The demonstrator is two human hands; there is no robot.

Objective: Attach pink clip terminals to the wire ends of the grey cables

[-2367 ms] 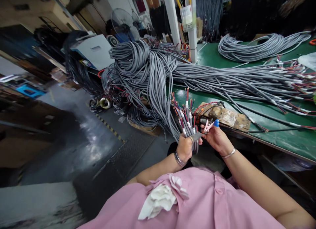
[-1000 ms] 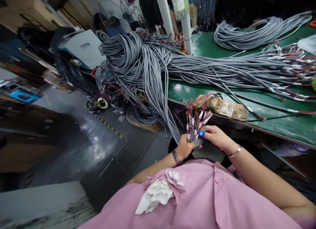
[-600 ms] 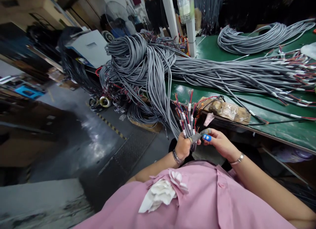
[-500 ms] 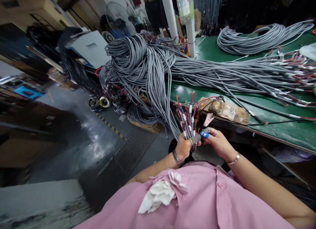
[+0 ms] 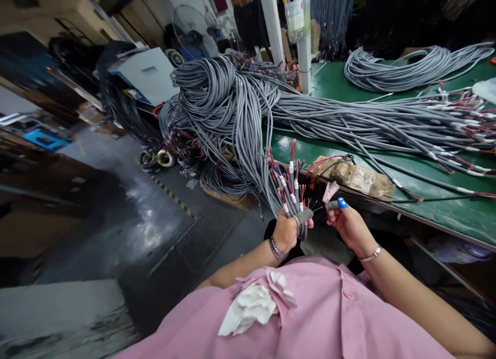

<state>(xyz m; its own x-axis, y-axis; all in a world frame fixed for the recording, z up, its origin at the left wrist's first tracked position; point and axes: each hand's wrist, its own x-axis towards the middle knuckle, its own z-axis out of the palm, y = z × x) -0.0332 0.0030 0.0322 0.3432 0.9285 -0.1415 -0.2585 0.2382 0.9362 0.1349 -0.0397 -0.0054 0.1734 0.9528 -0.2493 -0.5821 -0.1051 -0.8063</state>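
Observation:
My left hand (image 5: 287, 233) is wrapped round a bundle of grey multi-core cables (image 5: 297, 206), below the worktop's front edge. The cable ends point up and away from me, with white bands and stripped red, blue and other coloured wires fanning out. A grey cover is on my left thumb. One thin green wire (image 5: 317, 209) sticks out toward my right hand (image 5: 347, 222), which is a short way to the right. Its fingers are curled, with blue tape on the thumb and a grey cover on the index finger. Anything between those fingertips is too small to make out.
A large pile of grey cables (image 5: 240, 100) lies along the green worktop (image 5: 437, 186) and hangs over its left end. Another coil (image 5: 411, 69) lies behind. A tape-wrapped block (image 5: 362, 179) sits at the front edge. A white post (image 5: 304, 54) stands at the back.
My right hand has moved right, away from the bundle, and a thin green wire now shows between the hands. My left hand keeps its hold on the cables.

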